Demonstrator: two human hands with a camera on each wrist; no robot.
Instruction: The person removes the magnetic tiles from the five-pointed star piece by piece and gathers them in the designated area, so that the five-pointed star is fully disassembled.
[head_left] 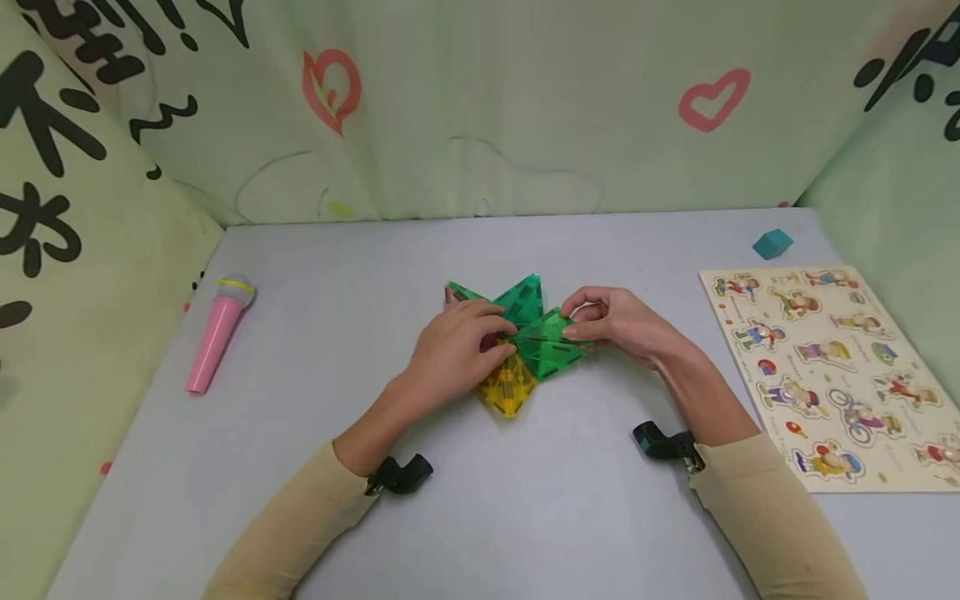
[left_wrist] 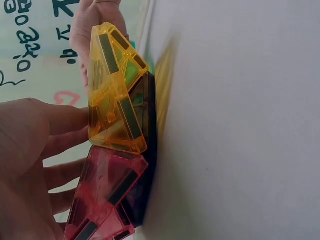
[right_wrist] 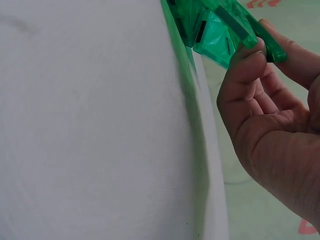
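A star-like build of translucent magnetic tiles sits mid-table, with green tiles [head_left: 552,348], a yellow point [head_left: 508,390] and a red point [left_wrist: 111,175]. Dark tiles [left_wrist: 146,115] show beneath the yellow in the left wrist view. My left hand [head_left: 452,343] holds the build from its left side, fingers and thumb around its middle. With thumb and fingertips, my right hand [head_left: 621,323] pinches the outer corner of a green tile piece on the right. The right wrist view shows that green piece [right_wrist: 235,25] between thumb and fingers. My left hand hides part of the red point from above.
A pink toy microphone [head_left: 217,337] lies at the left. On the right is a wooden picture puzzle board [head_left: 772,342], with a small teal block [head_left: 772,243] behind it. Printed cloth walls [head_left: 525,108] border the table's back and sides.
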